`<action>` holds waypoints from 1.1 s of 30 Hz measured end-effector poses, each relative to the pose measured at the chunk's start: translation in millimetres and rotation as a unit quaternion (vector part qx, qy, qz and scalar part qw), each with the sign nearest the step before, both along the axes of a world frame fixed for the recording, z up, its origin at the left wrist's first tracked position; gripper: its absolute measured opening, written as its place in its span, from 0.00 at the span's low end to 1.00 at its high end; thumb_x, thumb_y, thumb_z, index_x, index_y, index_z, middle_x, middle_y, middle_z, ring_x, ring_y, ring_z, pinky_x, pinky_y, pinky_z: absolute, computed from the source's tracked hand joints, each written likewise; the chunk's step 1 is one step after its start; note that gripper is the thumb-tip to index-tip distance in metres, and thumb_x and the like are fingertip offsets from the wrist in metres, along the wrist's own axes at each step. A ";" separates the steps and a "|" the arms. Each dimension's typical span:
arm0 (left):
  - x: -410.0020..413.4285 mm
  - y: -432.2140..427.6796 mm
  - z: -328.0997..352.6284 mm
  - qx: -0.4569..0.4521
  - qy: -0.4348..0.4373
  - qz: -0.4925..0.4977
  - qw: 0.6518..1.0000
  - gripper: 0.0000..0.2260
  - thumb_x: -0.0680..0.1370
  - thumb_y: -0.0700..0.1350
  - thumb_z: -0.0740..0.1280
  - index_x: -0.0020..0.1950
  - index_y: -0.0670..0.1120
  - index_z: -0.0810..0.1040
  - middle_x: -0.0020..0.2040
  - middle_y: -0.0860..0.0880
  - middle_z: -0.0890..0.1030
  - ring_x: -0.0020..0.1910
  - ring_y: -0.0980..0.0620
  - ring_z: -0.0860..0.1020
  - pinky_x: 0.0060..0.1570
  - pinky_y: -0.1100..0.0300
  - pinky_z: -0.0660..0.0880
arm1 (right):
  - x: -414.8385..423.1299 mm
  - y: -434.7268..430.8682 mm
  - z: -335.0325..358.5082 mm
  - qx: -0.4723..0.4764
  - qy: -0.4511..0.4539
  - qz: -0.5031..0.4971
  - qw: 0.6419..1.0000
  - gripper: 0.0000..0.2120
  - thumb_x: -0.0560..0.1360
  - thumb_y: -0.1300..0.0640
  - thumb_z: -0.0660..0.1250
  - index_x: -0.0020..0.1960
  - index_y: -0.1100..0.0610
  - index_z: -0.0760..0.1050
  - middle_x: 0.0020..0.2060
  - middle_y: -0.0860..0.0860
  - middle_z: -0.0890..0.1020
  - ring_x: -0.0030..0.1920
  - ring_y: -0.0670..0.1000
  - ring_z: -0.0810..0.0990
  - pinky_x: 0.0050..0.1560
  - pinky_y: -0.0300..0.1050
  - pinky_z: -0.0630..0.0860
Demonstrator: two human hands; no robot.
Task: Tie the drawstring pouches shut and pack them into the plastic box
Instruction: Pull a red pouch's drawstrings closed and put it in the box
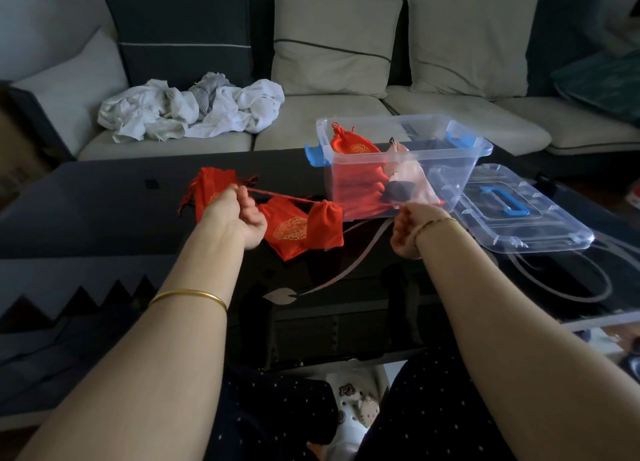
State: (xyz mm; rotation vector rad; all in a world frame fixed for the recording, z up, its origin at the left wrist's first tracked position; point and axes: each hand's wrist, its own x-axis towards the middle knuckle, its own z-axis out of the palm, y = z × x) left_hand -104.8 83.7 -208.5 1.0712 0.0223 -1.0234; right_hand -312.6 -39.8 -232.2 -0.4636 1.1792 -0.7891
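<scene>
A red drawstring pouch (pixel 298 230) with a gold emblem hangs just above the dark table, its neck gathered. My left hand (pixel 239 215) pinches one red cord end, which runs taut to the pouch's neck. My right hand (pixel 410 232) is curled at the pouch's other side, level with the neck; the cord in it is hidden. Another red pouch (pixel 214 192) lies on the table behind my left hand. The clear plastic box (pixel 450 173) with blue latches stands at the back right and holds several pouches, red (pixel 356 149), pink and dark.
The box's clear lid (pixel 519 215) with a blue handle lies right of the box. The glossy black table (pixel 104 211) has free room at the left. Behind it is a sofa with cushions and a heap of white cloth (pixel 190 109).
</scene>
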 end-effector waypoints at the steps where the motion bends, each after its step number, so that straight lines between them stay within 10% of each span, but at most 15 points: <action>1: -1.1 -1.6 3.7 -0.024 -0.011 -0.005 1.000 0.17 0.81 0.51 0.59 0.33 0.48 0.70 0.25 0.54 0.74 0.24 0.59 0.70 0.25 0.68 0.64 | 0.7 1.0 2.6 -0.055 0.045 0.016 0.997 0.17 0.77 0.54 0.61 0.30 0.53 0.69 0.15 0.45 0.68 0.17 0.43 0.65 0.23 0.30 0.64; 4: -12.5 -4.9 18.2 -0.078 -0.163 -0.086 0.980 0.17 0.81 0.56 0.55 0.37 0.49 0.72 0.44 0.55 0.83 0.49 0.57 0.80 0.45 0.62 0.70 | 9.4 9.4 18.0 -0.243 0.116 0.032 0.962 0.16 0.76 0.56 0.63 0.30 0.55 0.71 0.22 0.49 0.71 0.20 0.46 0.67 0.20 0.35 0.64; 9: -36.5 -9.3 26.1 -0.078 -0.325 -0.162 0.929 0.14 0.81 0.50 0.60 0.40 0.46 0.78 0.33 0.53 0.82 0.33 0.56 0.80 0.42 0.61 0.74 | 27.9 30.2 47.6 -0.501 0.208 0.078 0.836 0.19 0.77 0.55 0.62 0.27 0.52 0.72 0.19 0.43 0.73 0.21 0.39 0.69 0.28 0.34 0.67; 16: -46.3 -10.6 22.6 -0.070 -0.464 -0.248 0.848 0.05 0.74 0.36 0.70 0.41 0.45 0.81 0.35 0.47 0.78 0.30 0.55 0.71 0.36 0.62 0.72 | 42.6 48.6 57.6 -0.617 0.240 0.139 0.737 0.16 0.77 0.57 0.62 0.34 0.61 0.78 0.28 0.50 0.77 0.25 0.39 0.70 0.29 0.30 0.65; 26: -43.8 -16.5 17.8 -0.066 -0.463 -0.232 0.853 0.03 0.75 0.41 0.69 0.43 0.45 0.82 0.32 0.51 0.78 0.28 0.58 0.72 0.36 0.63 0.72 | 42.3 39.3 44.7 -0.406 0.187 0.181 0.876 0.19 0.81 0.49 0.54 0.44 0.61 0.75 0.34 0.54 0.77 0.31 0.51 0.74 0.33 0.45 0.73; 33: -45.9 -16.7 17.5 -0.088 -0.428 -0.240 0.867 0.06 0.76 0.39 0.67 0.41 0.46 0.82 0.32 0.53 0.78 0.27 0.61 0.72 0.31 0.67 0.72 | 38.6 43.5 42.2 -0.383 0.119 0.241 0.883 0.15 0.80 0.53 0.59 0.37 0.58 0.72 0.29 0.52 0.70 0.29 0.48 0.67 0.31 0.40 0.66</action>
